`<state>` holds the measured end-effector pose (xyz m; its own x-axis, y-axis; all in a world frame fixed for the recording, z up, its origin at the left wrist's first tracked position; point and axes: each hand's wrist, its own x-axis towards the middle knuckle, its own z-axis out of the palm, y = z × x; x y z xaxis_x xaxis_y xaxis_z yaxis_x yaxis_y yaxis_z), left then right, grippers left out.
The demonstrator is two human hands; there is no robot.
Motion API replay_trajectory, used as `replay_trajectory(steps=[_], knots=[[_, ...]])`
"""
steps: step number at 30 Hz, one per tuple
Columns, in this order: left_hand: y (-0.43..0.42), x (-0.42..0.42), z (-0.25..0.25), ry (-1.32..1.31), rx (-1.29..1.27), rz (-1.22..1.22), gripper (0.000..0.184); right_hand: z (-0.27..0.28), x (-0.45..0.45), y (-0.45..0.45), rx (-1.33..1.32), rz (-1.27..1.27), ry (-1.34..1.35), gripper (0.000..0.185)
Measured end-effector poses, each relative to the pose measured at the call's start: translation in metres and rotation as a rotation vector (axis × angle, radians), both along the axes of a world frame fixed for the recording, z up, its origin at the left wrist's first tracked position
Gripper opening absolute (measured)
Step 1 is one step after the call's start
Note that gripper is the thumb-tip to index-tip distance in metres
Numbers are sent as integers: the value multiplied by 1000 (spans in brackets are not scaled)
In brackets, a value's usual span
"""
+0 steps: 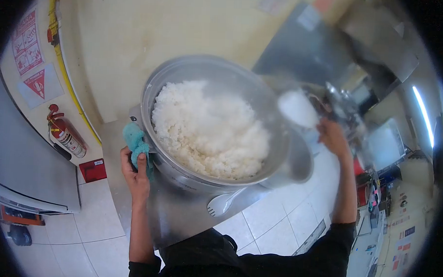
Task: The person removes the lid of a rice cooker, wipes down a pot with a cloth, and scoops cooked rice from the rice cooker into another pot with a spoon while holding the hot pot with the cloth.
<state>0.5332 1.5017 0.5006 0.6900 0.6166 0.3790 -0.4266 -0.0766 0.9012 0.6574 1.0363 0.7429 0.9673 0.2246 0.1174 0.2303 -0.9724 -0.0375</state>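
Note:
A large metal pot [181, 178] full of steaming cooked rice [207, 133] stands on a steel table. At its left side, my left hand [137, 177] is closed around a teal cloth [136, 143] held against the pot's handle area. My right hand [333, 137] is beyond the pot's right rim, closed on a white rounded utensil [298, 108]; motion blurs it, and I cannot tell its exact kind. A pale fork-edged serving spoon [221, 204] lies on the table in front of the pot.
The steel table [172, 210] ends close to my body. Right of the pot is another grey metal vessel [298, 163], partly hidden. A fire extinguisher [68, 133] hangs on the left wall above a grey appliance [30, 166]. Cluttered kitchen equipment [349, 109] stands at the right.

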Motion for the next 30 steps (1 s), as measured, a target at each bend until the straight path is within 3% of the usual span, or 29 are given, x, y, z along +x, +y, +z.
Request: replay_trajectory(steps=[1, 3, 10, 16, 30], knots=[[-1, 0, 2, -6, -3, -2, 34, 5, 1, 11, -3, -2, -6, 17], [-1, -3, 5, 3, -16, -8, 33, 9, -1, 38, 341, -8, 304, 19], [0, -3, 4, 10, 25, 7, 31, 5, -2, 101, 596, 72, 754, 43], [-1, -5, 3, 17, -33, -27, 33, 1, -9, 119, 766, 136, 884, 46], [-4, -2, 0, -17, 0, 50, 35, -5, -7, 119, 663, 183, 877, 47]])
